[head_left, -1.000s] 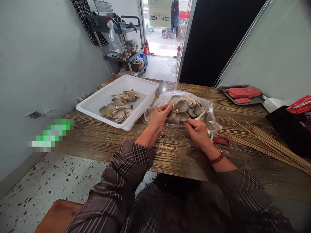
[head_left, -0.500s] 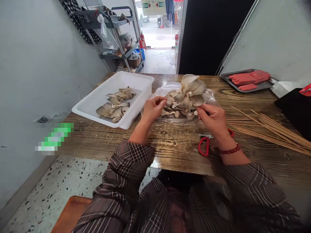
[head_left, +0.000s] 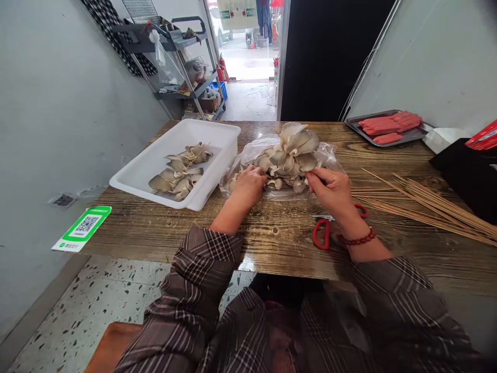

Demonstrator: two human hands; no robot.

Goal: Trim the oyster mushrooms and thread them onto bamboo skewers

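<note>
My right hand (head_left: 331,187) is closed at the lower right edge of a raised cluster of grey-brown oyster mushrooms (head_left: 297,147); a skewer inside it cannot be made out. My left hand (head_left: 249,185) reaches down, palm down, into the loose mushrooms (head_left: 275,184) on a clear plastic bag (head_left: 330,153); its fingertips are hidden among them. Left of the bag, a white plastic tub (head_left: 128,178) holds several mushroom bunches (head_left: 174,176), with thin stick ends showing. Red-handled scissors (head_left: 321,234) lie below my right wrist.
Bamboo skewers (head_left: 430,207) spread over the right of the wooden table (head_left: 217,243). Behind them are a dark tray (head_left: 373,135) of pink-red sticks (head_left: 392,124) and a black holder (head_left: 466,176). A green-and-white QR card (head_left: 83,228) lies front left. A shelf cart (head_left: 176,44) stands behind.
My left hand has gone from a pinch beside the raised cluster down onto the loose mushrooms. My right hand keeps its grip on the cluster. The view has shifted slightly.
</note>
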